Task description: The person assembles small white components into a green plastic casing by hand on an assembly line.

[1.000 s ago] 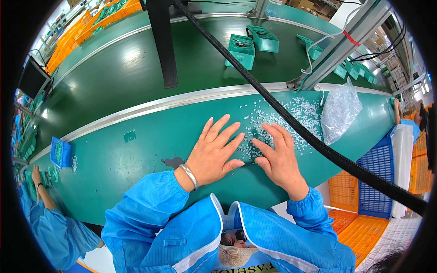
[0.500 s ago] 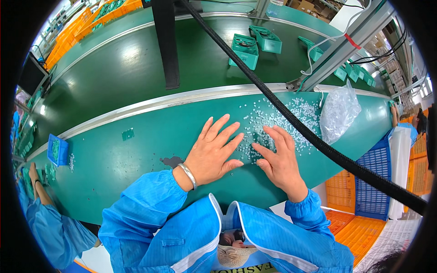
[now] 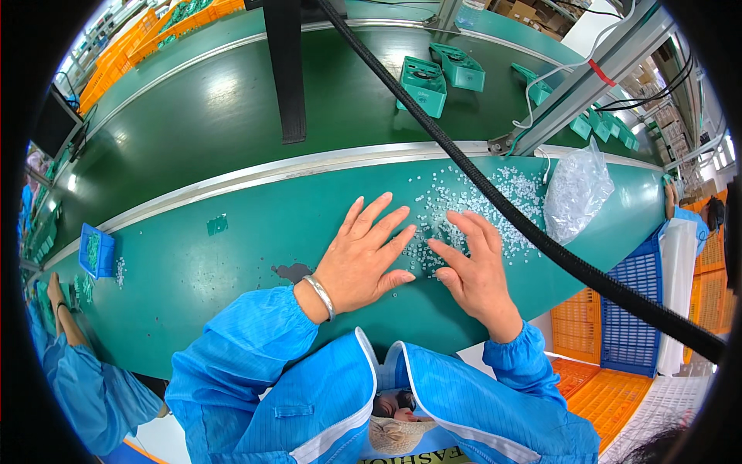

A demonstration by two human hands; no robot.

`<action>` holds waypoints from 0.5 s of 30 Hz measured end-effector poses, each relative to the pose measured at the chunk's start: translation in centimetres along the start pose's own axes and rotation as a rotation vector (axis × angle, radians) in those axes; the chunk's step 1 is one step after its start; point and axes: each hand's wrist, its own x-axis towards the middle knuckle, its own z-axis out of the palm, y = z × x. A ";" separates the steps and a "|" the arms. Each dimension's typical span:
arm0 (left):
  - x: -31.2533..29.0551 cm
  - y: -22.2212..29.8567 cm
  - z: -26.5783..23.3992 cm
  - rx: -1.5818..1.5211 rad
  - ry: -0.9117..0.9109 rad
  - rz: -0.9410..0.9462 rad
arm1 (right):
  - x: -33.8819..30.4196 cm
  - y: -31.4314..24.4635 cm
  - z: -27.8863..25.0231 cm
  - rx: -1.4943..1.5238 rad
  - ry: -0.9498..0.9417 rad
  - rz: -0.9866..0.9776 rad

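Observation:
Small whitish translucent pieces [image 3: 510, 189] lie scattered over the green work surface [image 3: 185, 271], too small to name exactly. My left hand [image 3: 361, 254] rests flat with fingers spread, just left of the scatter, and a silver bangle circles its wrist. My right hand [image 3: 481, 271] has its fingers apart over the near edge of the pieces, and nothing shows in its grasp. A crumpled clear plastic bag [image 3: 576, 197] lies right of the scatter.
A black sleeved cable [image 3: 495, 193] crosses diagonally overhead. Beyond a metal rail, green plastic housings [image 3: 423, 87] sit on a dark green belt [image 3: 201, 108]. A blue bin [image 3: 97, 254] stands far left, near a co-worker's hand [image 3: 56, 292]. Crates [image 3: 632, 309] stand at right.
The green housings on the belt have shifted slightly to the right. My hands have barely moved. The co-worker's hand at far left has moved a little.

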 end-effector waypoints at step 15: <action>-0.2 -0.1 0.1 -0.004 -0.003 0.000 | 0.8 -0.8 0.8 -0.003 -0.048 -0.003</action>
